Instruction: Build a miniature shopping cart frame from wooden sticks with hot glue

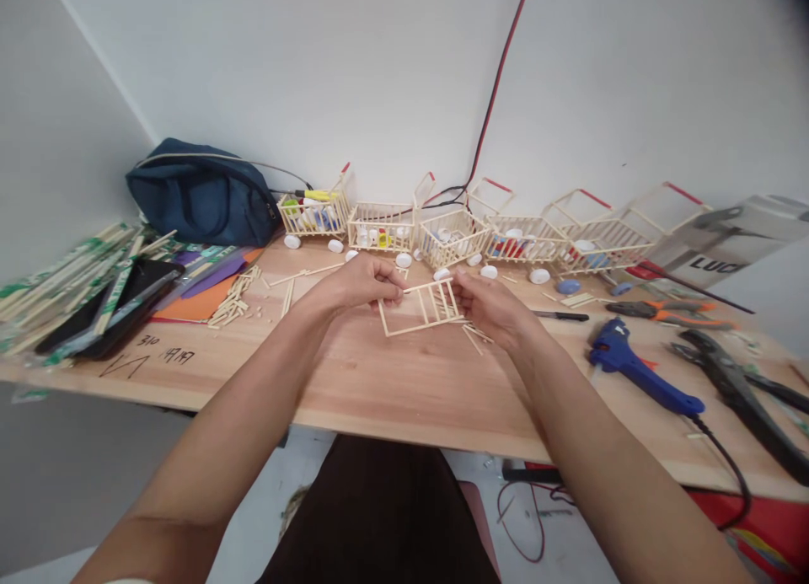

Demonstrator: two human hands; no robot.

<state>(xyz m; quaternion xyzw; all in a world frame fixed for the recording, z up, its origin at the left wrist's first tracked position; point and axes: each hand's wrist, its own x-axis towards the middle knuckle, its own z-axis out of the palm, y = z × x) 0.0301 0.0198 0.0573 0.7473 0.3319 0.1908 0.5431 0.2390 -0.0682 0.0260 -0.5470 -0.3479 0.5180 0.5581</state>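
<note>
Both my hands hold a small wooden stick frame (420, 308) just above the wooden table (392, 390). My left hand (363, 282) pinches the frame's upper left corner with closed fingers. My right hand (490, 308) grips its right side, where several short rungs are set. Loose sticks (475, 338) lie under the right hand. Behind the hands stands a row of finished stick carts (452, 234) with white wheels and red handles.
A blue glue gun (638, 372) and its cord lie at the right, beside pliers (663, 312), a black tool (736, 386) and a small knife (562, 316). At the left are a dark blue bag (202, 192), chopstick packets (69, 281) and a stick pile (233, 302).
</note>
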